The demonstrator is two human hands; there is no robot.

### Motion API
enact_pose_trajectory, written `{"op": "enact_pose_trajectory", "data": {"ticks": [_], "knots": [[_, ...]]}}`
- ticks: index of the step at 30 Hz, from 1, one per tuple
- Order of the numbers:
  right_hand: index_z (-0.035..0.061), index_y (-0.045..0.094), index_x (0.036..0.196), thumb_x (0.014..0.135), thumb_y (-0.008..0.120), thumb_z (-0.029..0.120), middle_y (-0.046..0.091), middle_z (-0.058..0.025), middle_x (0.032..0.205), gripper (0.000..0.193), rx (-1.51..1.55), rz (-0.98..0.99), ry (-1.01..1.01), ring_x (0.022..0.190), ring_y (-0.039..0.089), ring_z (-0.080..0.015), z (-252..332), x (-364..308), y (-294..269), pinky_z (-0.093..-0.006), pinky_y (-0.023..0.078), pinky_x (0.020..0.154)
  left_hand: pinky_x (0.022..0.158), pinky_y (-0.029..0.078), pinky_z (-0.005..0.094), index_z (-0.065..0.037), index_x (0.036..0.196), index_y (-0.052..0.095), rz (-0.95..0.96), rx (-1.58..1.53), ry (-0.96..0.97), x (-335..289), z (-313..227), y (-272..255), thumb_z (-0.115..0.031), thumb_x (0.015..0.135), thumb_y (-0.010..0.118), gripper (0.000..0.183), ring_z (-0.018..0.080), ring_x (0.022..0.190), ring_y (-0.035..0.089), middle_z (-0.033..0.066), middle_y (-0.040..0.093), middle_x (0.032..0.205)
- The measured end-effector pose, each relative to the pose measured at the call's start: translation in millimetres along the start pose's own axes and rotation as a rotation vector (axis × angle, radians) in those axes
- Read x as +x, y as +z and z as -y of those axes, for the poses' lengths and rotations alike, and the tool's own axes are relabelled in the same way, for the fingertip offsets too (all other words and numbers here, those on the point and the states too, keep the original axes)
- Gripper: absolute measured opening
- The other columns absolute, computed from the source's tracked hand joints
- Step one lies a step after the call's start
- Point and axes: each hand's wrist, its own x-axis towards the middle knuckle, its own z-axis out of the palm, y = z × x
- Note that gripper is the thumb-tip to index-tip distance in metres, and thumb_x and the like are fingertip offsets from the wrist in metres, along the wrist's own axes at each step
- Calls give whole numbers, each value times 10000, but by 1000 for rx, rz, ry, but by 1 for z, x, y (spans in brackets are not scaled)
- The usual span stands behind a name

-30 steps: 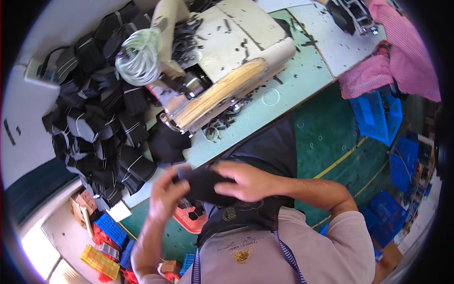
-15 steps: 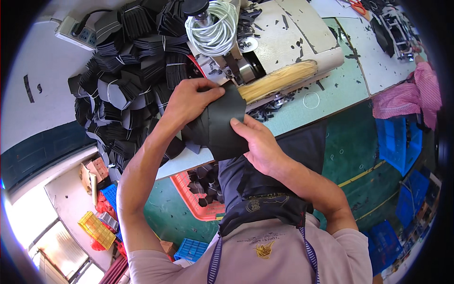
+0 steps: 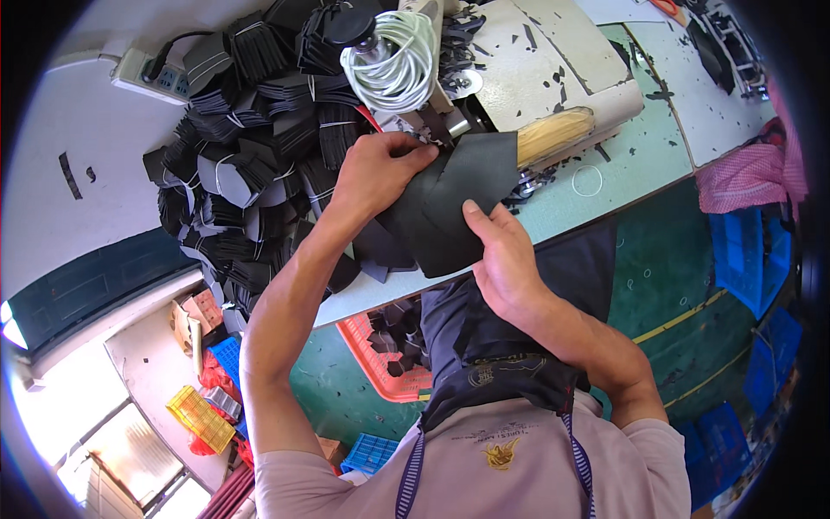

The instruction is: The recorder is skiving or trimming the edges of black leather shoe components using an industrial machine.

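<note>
A black flat sheet piece (image 3: pixel 454 203), leather-like, is held between my two hands in front of a machine with a metal roller (image 3: pixel 471 121). My left hand (image 3: pixel 376 177) pinches its far left edge, thumb and fingertips close to the roller. My right hand (image 3: pixel 507 255) grips the near right side, with the thumb on top and the fingers partly underneath. The sheet overlaps the left end of a yellowish wooden bar (image 3: pixel 558 137) on the machine's front. More dark pieces (image 3: pixel 380 246) lie under the sheet's left side on the table edge.
Tied bundles of black pieces (image 3: pixel 233 164) are heaped at the left. A coil of pale cord (image 3: pixel 393 65) hangs on the machine beside a black knob (image 3: pixel 350 28). Dark scraps litter the white machine top (image 3: pixel 519 60). Below the table sits a pink basket (image 3: pixel 367 359) with dark pieces.
Both hands have carried the black sheet to the right along the machine front. It now covers the left part of the wooden bar. The whole view has shifted slightly too.
</note>
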Motion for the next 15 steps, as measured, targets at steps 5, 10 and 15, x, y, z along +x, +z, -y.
{"op": "enact_pose_trajectory", "data": {"ticks": [5, 10, 15], "knots": [[-8, 525, 1282, 1045, 523, 159, 624, -119, 1264, 289, -3, -12, 8, 1164, 592, -179, 3, -5, -4, -337, 448, 1032, 817, 498, 276, 22, 1130, 719, 109, -510, -10, -10, 15, -1, -266, 862, 734, 393, 126, 862, 651, 87, 732, 993], [4, 525, 1298, 1045, 517, 149, 626, -119, 1277, 292, 9, -56, -30, 1171, 606, -190, -4, -4, -3, -347, 473, 1030, 864, 487, 262, 26, 1177, 691, 32, 46, -141, 1, -20, 3, -214, 864, 726, 397, 130, 937, 628, 100, 699, 1103], [7, 469, 1364, 1036, 528, 117, 580, -115, 1339, 351, 12, -15, -94, 1230, 555, -178, 2, -4, -5, -345, 422, 1071, 805, 506, 277, -11, 1194, 694, 163, -515, 19, -8, 17, 0, -246, 889, 718, 385, 132, 846, 637, 63, 717, 1014]]}}
